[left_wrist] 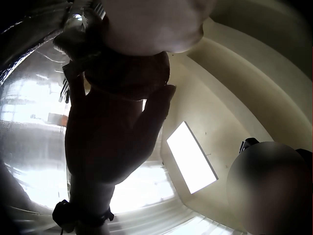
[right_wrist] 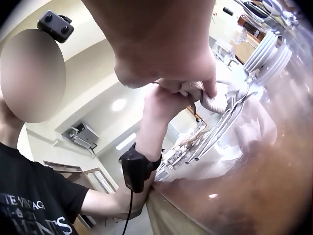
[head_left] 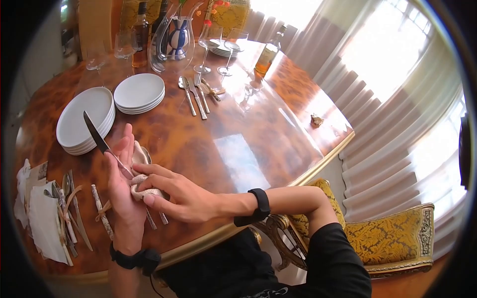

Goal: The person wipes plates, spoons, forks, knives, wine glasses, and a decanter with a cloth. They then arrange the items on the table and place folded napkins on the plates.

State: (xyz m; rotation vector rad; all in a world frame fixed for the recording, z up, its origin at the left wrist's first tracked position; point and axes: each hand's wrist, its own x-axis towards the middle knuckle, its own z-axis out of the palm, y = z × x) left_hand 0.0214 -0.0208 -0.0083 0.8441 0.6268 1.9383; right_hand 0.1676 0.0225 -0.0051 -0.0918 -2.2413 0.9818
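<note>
My left hand (head_left: 125, 198) holds a table knife (head_left: 94, 130) slantwise across the palm by the thumb, its blade pointing up and to the left. The other fingers of that hand stretch upward. With its fingers bent, my right hand (head_left: 176, 194) grips a bunched beige cloth (head_left: 140, 191) against the knife's handle, which is partly hidden. Under the hands a spoon (head_left: 145, 154) lies on the table, with cutlery handles (head_left: 163, 217) showing below. In the right wrist view, the cloth (right_wrist: 214, 104) hangs close over forks (right_wrist: 230, 115) on the glossy top.
Stacked white plates (head_left: 82, 119) and smaller plates (head_left: 139, 92) stand ahead on the left. Tied cutlery (head_left: 67, 208) and white napkins (head_left: 43, 218) lie left. Wine glasses (head_left: 204, 49), a decanter (head_left: 158, 54) and a bottle (head_left: 268, 53) stand farther back. A yellow chair (head_left: 392, 238) is at right.
</note>
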